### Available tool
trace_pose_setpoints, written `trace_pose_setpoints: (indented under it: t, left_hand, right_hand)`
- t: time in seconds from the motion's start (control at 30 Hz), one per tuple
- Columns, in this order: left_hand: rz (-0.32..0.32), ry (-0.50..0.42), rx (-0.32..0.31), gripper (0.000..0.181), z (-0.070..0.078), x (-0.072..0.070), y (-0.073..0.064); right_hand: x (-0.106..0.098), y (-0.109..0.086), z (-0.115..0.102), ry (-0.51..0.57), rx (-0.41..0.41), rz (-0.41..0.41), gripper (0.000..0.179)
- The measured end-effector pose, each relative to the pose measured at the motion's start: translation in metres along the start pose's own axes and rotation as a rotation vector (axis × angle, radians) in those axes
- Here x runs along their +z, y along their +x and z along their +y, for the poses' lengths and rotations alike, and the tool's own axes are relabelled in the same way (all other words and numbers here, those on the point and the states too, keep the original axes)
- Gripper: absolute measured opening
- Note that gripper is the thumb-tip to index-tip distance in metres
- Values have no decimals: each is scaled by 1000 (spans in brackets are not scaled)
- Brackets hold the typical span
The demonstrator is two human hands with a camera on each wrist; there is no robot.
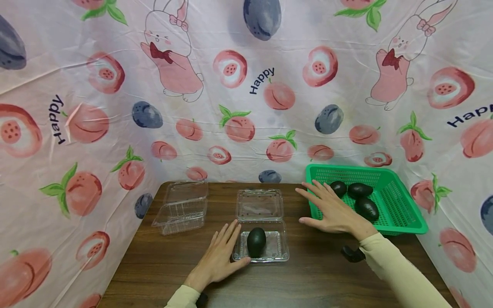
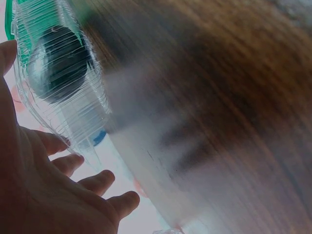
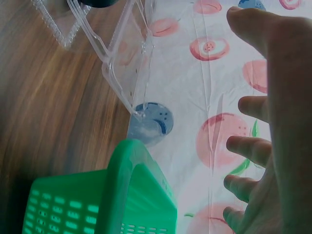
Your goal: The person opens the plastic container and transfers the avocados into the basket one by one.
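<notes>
One dark avocado [image 1: 256,242] lies in the base of a clear plastic clamshell box [image 1: 283,239] whose lid stands up behind it. Fingers straight, my left hand [image 1: 219,256] rests along the box's left side, thumb at the front rim. The left wrist view shows the avocado [image 2: 58,63] through the ribbed wall, with the left hand [image 2: 53,180] beside it. My right hand [image 1: 331,209] hovers spread at the left edge of the green basket [image 1: 404,205], holding nothing. Several avocados [image 1: 366,208] sit inside that basket. The right wrist view has the right hand [image 3: 258,146] above the basket rim [image 3: 129,151].
More clear clamshell boxes [image 1: 182,209], open, stand at the table's back left. The wooden table [image 1: 308,278] ends at a printed cloth [image 1: 246,107] that surrounds it at the back and both sides.
</notes>
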State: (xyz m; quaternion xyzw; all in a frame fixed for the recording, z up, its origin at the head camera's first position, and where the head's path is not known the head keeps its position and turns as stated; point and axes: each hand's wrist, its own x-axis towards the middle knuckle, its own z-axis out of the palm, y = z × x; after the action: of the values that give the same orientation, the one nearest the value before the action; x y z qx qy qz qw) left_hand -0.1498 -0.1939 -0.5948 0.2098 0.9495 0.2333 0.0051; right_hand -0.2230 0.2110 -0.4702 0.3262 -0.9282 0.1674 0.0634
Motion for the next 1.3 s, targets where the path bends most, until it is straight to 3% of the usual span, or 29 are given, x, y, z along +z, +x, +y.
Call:
trace_pose_setpoints:
  t: [1.3]
  left_hand:
    - [-2,-3,-5,109,0,0,-1]
  right_hand:
    - [29,20,-33,-33,-255,-2,85]
